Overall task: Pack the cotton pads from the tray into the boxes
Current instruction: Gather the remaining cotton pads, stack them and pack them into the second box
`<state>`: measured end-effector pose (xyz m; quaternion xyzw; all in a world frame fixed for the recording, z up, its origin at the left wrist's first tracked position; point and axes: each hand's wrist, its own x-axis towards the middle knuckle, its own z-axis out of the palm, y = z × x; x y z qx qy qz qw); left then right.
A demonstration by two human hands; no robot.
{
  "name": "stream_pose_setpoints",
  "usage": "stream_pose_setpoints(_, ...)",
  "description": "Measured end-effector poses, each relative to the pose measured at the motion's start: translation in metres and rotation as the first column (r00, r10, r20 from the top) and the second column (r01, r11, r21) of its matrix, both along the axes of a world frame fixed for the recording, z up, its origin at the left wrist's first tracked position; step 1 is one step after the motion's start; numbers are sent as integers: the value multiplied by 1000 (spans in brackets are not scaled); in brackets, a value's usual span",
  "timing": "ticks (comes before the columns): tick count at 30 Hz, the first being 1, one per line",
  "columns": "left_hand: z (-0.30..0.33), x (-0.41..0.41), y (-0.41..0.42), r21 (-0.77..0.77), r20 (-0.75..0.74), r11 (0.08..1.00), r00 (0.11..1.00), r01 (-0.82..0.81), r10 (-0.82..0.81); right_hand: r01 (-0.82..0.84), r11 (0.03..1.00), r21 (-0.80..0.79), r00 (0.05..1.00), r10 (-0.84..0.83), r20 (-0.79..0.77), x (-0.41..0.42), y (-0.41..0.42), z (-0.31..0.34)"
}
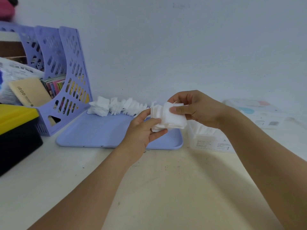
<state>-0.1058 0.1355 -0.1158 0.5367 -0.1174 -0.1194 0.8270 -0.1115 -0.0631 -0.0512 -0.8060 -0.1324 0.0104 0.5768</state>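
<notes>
A stack of white square cotton pads (pixel 172 119) is held between both hands above the right end of the lilac tray (pixel 93 130). My left hand (pixel 142 130) pinches the stack's left side from below. My right hand (pixel 197 108) grips its right side, thumb on the top pad. A loose row of more cotton pads (pixel 116 106) lies along the tray's far edge. A clear plastic box (pixel 209 138) with white pads inside stands just right of the tray, partly hidden under my right wrist.
A lilac perforated file holder (pixel 66 77) with papers and booklets stands left of the tray. A black bin with a yellow lid (pixel 16 128) sits at the far left. A flat clear package with pink and blue print (pixel 259 112) lies at the far right near the wall.
</notes>
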Motion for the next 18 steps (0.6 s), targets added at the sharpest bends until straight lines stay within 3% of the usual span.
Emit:
stream_pose_setpoints(4, 0, -1, 0, -2, 8, 1000, 1000, -1, 1, -30, 980, 197, 999, 38, -35, -2, -6, 7)
stream_pose_setpoints(6, 0, -2, -1, 13, 9, 1000, 1000, 14, -14, -63, 973, 222, 998, 66, -6, -1, 0, 5)
stream_pose_setpoints(11, -1, -3, -2, 29, -5, 999, 999, 32, -32, 48, 998, 33, 989, -53, 136, 4, 22, -13)
stream_pose_setpoints(16, 3, -2, -1, -78, -116, 996, 992, 47, -55, 81, 997, 5, 974, -81, 212, 6, 21, -15)
stream_pose_setpoints(18, 2, -2, -2, -22, -69, 998, 996, 52, -53, 72, 997, -26, 971, -64, 231, 7, 21, -15)
